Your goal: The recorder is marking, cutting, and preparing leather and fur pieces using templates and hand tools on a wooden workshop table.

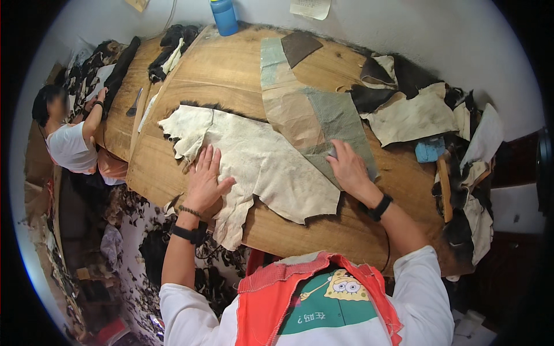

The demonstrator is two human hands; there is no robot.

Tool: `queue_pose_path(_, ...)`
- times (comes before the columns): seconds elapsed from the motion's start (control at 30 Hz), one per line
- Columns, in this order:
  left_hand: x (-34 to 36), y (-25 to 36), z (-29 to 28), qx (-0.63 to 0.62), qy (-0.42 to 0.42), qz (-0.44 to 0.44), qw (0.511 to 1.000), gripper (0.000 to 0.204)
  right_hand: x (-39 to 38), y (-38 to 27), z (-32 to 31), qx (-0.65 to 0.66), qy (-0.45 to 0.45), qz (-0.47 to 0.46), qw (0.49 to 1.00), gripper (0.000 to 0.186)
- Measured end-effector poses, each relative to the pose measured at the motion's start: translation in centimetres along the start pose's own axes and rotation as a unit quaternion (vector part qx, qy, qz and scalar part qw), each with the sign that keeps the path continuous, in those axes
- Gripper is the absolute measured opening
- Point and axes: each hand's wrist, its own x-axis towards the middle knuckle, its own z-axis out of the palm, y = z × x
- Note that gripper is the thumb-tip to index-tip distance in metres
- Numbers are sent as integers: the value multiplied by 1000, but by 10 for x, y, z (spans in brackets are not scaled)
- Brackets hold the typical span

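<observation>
A large pale hide point(259, 161), flesh side up with dark fur at its edges, lies spread on a wooden board point(231, 63). My left hand point(206, 179) rests flat on the hide's left part, fingers spread. My right hand point(346, 167) presses down on a grey-green paper pattern point(329, 118) at the hide's right edge; its fingers curl over a small grey object, mostly hidden. A brown paper pattern point(288, 109) lies joined beside the grey one.
Pale and dark fur pieces point(415, 115) are piled at the right, with a blue block point(430, 150) and a wooden handle point(443, 187). A blue bottle point(224, 16) stands at the back. Another person point(72, 144) works at the left. Fur scraps point(133, 242) cover the floor.
</observation>
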Motion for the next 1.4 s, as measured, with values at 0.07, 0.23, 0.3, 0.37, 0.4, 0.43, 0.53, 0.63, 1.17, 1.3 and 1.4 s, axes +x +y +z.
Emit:
queue_pose_path(0.07, -8, -4, -1, -51, 51, 4, 997, 81, -19, 14, -1, -2, 16, 33, 999, 38)
queue_pose_path(0.23, -39, -18, 6, -179, 164, 64, 968, 54, -52, 37, -12, -41, 39, 137, 989, 30)
queue_pose_path(0.3, -53, -5, -15, -155, 128, 110, 973, 51, -53, 31, -24, -139, -22, 135, 981, 33)
queue_pose_path(0.37, -52, 0, -22, -129, 94, 151, 976, 49, -43, 14, -28, -193, 27, 78, 978, 36)
queue_pose_path(0.4, -52, -3, -19, -89, 71, 192, 975, 51, -36, -3, -30, -243, 71, 20, 967, 38)
queue_pose_path(0.43, -54, -5, -17, -50, 48, 232, 970, 53, -22, -24, -28, -177, 44, -6, 983, 41)
queue_pose_path(0.53, -31, 6, -21, -63, 6, 330, 942, 47, 26, -80, 25, -43, -3, -67, 997, 46)
queue_pose_path(0.63, -11, 9, -18, -88, -1, 404, 910, 35, 77, -129, 99, -56, -98, 6, 994, 53)
queue_pose_path(1.17, 0, -3, 9, -253, 20, 334, 908, 10, 103, -146, 138, -183, -70, 19, 980, 72)
queue_pose_path(1.3, -48, -24, 16, -210, 15, 371, 905, 5, 100, -142, 143, -176, -65, 12, 982, 72)
queue_pose_path(1.4, -81, -34, 13, -422, 40, 189, 886, 6, 101, -140, 140, -169, -67, 14, 983, 73)
